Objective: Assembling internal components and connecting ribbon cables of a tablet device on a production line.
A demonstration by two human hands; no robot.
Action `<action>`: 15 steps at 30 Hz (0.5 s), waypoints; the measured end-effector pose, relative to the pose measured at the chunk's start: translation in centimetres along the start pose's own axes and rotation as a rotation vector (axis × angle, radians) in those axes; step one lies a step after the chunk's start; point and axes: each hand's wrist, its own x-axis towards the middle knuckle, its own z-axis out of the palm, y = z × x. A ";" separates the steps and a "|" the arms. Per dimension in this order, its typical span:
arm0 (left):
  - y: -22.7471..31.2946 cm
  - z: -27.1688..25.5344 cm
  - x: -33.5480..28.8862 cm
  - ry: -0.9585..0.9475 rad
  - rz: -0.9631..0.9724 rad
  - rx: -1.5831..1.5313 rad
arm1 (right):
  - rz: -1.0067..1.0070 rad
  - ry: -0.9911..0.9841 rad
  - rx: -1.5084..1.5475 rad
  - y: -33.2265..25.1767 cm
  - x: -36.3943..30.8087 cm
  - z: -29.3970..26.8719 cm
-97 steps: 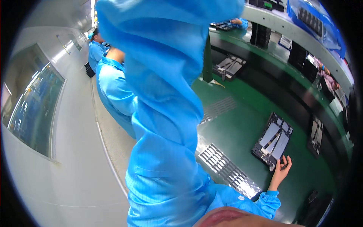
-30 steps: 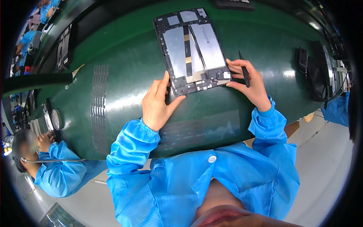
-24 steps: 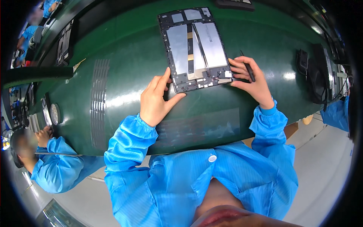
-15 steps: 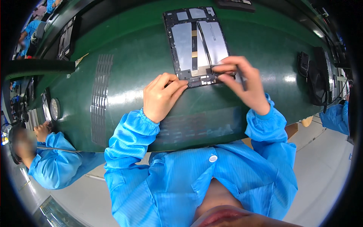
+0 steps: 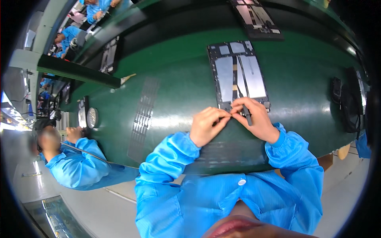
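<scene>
An opened tablet chassis with two silver battery cells lies face down on the green belt in front of me. My left hand and my right hand meet fingertip to fingertip at the tablet's near edge. My left fingers are pinched together there; anything between them is too small to see. A thin dark tool is gripped in my right hand, lying along its fingers and pointing toward me. Both forearms wear blue sleeves.
A second opened chassis lies farther up the belt, a third at the left. A ribbed grey strip and a round dial sit left of my hands. Dark devices lie at the right. A co-worker in blue sits at my left.
My hands were apart at the tablet's near corners; they have come together at its near edge, and the open left fingers are now pinched.
</scene>
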 end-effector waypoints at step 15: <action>-1.8 0.1 -0.1 -0.127 0.007 0.303 | -0.028 0.000 -0.007 -0.1 0.9 0.2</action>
